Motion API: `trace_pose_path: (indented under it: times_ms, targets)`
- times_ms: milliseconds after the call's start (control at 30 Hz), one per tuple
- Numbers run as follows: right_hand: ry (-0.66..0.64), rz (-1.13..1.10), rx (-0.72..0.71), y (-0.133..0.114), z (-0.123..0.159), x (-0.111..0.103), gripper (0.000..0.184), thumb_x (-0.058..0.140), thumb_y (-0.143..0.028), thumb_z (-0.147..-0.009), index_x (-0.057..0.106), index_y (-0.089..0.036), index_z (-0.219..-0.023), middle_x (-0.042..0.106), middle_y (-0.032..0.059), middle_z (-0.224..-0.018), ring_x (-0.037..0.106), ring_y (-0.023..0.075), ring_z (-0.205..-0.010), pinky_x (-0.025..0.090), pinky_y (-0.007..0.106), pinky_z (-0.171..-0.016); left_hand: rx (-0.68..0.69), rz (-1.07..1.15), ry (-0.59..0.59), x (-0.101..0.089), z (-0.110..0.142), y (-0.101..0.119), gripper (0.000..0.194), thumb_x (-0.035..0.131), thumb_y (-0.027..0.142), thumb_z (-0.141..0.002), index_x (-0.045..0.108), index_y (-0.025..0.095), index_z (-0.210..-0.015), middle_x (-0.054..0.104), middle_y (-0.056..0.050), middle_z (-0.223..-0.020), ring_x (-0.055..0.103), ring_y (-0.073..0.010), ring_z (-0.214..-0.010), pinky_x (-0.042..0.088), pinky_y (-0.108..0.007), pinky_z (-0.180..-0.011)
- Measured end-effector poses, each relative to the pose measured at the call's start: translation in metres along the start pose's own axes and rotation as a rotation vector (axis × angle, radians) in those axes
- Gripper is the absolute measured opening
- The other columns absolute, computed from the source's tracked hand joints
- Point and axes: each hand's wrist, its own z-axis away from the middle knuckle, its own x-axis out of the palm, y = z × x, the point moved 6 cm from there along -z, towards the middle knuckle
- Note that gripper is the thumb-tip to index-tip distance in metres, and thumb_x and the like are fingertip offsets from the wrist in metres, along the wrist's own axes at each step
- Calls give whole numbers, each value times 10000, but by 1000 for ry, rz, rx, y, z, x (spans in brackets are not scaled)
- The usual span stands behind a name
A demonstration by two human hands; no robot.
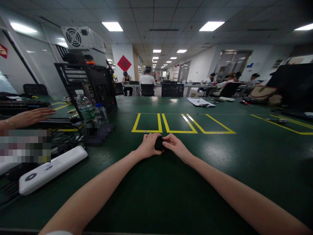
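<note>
My left hand (149,147) is wrapped round a small black rounded object (158,143), low over the green table (161,195). What kind of object it is, I cannot make out. From the other side my right hand (175,147) pinches at the object's right edge with thumb and fingers. Both hands hide part of it. Just beyond them, yellow tape frames (179,132) mark the tabletop.
On the left stand a black computer case (97,85), a water bottle (84,106), a blue-capped bottle (101,114) and a white power strip (53,171). Another person's hand (29,117) reaches in there. A clipboard (200,101) lies at the back. Several people sit beyond.
</note>
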Motion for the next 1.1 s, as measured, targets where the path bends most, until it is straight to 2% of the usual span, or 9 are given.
trace_pose_path:
  times_ms: [233,400,600,800,967,1100]
  targets:
    - [46,90,116,4,1,-4,265,567,-290,-713,479,-195,-944,518,44,-993,522,184,-934,415,394,-833,-12,22,-9,1,0,-1,593,658,380,-590,388,201,-1086,500,-58,-1038,462,-237,-964,315,-375,-823]
    - [-22,32,53,5,2,-1,330,642,-231,-644,464,-216,-922,530,11,-962,523,172,-943,412,377,-844,-24,6,-4,1,-1,-1,597,666,358,-580,389,197,-1084,506,-58,-1028,465,-240,-961,317,-379,-820]
    - [53,-3,17,9,-2,-5,205,585,-304,-698,496,-203,-852,538,1,-872,532,145,-849,423,342,-799,-27,-5,6,3,-1,-3,618,669,391,-568,389,195,-1084,506,-64,-1027,468,-250,-955,314,-392,-821]
    - [38,41,97,15,-4,-8,290,590,-326,-689,488,-201,-930,527,34,-959,524,167,-886,420,377,-805,-22,13,-4,1,-1,-1,604,672,370,-572,391,200,-1079,502,-60,-1031,461,-247,-967,316,-388,-825]
    - [-38,-8,44,8,-2,-4,364,673,-254,-608,460,-210,-899,534,11,-920,519,171,-918,417,366,-821,-28,17,-9,0,-1,0,599,669,351,-580,384,198,-1085,505,-58,-1024,463,-243,-962,314,-383,-823]
    - [-5,14,60,4,0,-3,261,597,-310,-688,465,-208,-889,534,14,-915,522,165,-899,420,361,-812,-30,33,-18,-2,-1,2,585,662,370,-586,389,207,-1077,508,-49,-1021,464,-241,-956,312,-379,-820]
